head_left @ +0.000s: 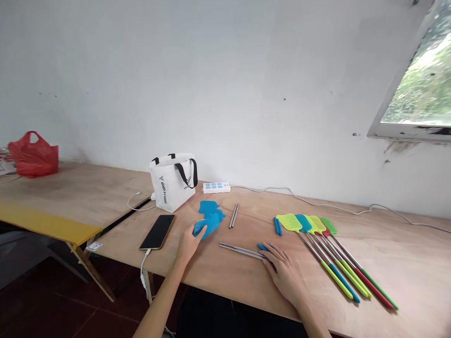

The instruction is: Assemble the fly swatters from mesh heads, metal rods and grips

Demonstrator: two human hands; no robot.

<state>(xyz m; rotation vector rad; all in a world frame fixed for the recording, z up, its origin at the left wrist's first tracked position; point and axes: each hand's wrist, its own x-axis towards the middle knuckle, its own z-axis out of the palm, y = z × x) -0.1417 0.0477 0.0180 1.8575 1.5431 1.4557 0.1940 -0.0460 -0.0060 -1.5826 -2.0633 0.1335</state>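
Note:
My left hand (pixel 189 244) is closed on a blue fly swatter head (pixel 210 224), gripping its left edge. Beneath and behind that piece lie more blue swatter heads (pixel 208 206), overlapping on the table. My right hand (pixel 284 272) is palm down with its fingers bent over a blue handle (pixel 261 247), most of which is hidden. Two thin metal rods (pixel 241 250) reach left from under its fingertips. Beyond the hands lie another pair of metal rods (pixel 234 216). Two short blue handles (pixel 278 226) lie side by side past my right fingertips.
Several finished fly swatters (pixel 326 258) in yellow, blue, red and green fan out on the right. A black phone (pixel 157 232) on a cable lies left, near a white bag (pixel 173 183). A power strip (pixel 216 188) sits by the wall; a red plastic bag (pixel 33 157) stands far left.

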